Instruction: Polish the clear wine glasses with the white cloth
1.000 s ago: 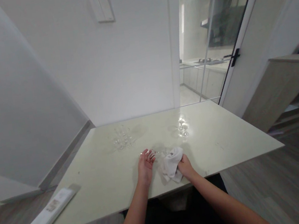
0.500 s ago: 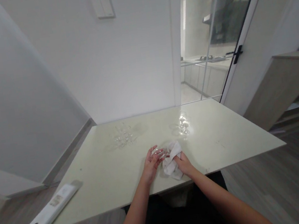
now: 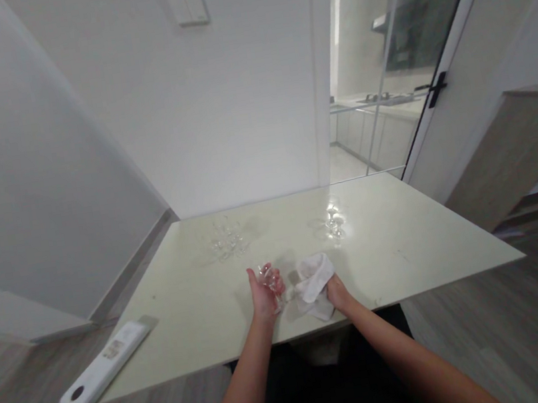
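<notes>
Near the front of the table, my left hand is wrapped around a clear stemmed glass, its thumb up along one side. The glass looks roughly upright, with its lower part below my fingers. A white cloth hangs bunched from my right hand, whose fingers are mostly hidden behind it. Cloth and glass are apart, a small gap between them. Farther back on the left stands a group of several clear glasses. Another cluster of clear glassware is at the back right, in a bright reflection.
The pale glossy table meets a white wall at its back. A white power strip with a cable lies at the left front edge. To the right are a glazed door and a wooden shelf unit.
The stemmed glass has come away from the white cloth and turned from lying sideways to roughly upright in my left hand. My right hand still has the cloth. The view has shifted slightly.
</notes>
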A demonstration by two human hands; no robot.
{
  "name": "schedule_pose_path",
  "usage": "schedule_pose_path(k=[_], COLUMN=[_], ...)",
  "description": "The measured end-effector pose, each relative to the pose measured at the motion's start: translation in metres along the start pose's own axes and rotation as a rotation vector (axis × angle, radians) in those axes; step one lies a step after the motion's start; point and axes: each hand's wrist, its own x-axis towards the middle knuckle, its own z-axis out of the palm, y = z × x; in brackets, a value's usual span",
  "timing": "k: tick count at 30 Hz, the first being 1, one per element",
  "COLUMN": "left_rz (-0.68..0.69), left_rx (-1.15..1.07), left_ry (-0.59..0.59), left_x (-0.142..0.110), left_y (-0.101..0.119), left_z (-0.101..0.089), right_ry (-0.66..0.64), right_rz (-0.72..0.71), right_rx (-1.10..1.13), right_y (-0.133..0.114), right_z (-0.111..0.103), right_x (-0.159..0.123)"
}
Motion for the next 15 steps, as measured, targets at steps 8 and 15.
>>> schedule_pose_path(k=[8, 15], left_rz=[-0.517, -0.621], left_rx=[0.124, 0.355], left_ry=[-0.431, -0.549], left_x=[-0.011, -0.012], left_y=[-0.007, -0.019], left_z=[0.006, -0.004], right_ry=[-0.088, -0.190], right_rz=[-0.005, -0.041], right_rx=[0.089, 0.005], right_y=[-0.002, -0.002], right_z=[0.000, 0.002], right_x=[0.001, -0.003])
